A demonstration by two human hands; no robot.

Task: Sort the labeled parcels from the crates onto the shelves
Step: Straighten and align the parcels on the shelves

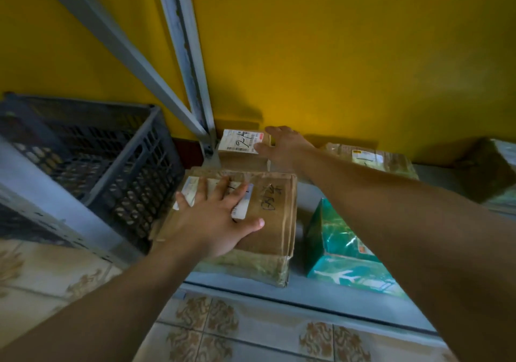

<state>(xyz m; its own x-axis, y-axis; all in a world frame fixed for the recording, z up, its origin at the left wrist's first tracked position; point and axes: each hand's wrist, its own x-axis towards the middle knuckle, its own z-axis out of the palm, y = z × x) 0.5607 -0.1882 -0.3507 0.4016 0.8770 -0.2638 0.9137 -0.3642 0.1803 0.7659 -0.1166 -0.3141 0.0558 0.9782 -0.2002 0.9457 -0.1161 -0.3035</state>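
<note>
Brown cardboard fills the centre of the frame: a large flat parcel [268, 222] with a white label and handwritten marks lies on the bottom shelf [304, 194]. The left hand [220, 216] rests on it, palm down, fingers spread wide across the label. Behind it, against the yellow wall [335, 54] and beside the grey shelf upright [190, 68], sits a small labeled parcel [240, 149]. The right hand [282, 146] reaches to it, thumb on the label's edge and fingers straight along its far right side, touching rather than clearly gripping.

Sorting looks well under way. Besides these two, a teal wrapped parcel [340, 253] stands at lower right of the shelf. A taped brown parcel [371, 158] lies behind it, and another wrapped package [491, 172] sits at the far right edge.

The dark plastic crate [92, 149] stands at left on the tiled floor [223, 328], just beside the shelf. Its inside is too dim to tell whether parcels remain. The step in hand seems to be settling or nudging the two parcels into their places in the shelf's left corner.
</note>
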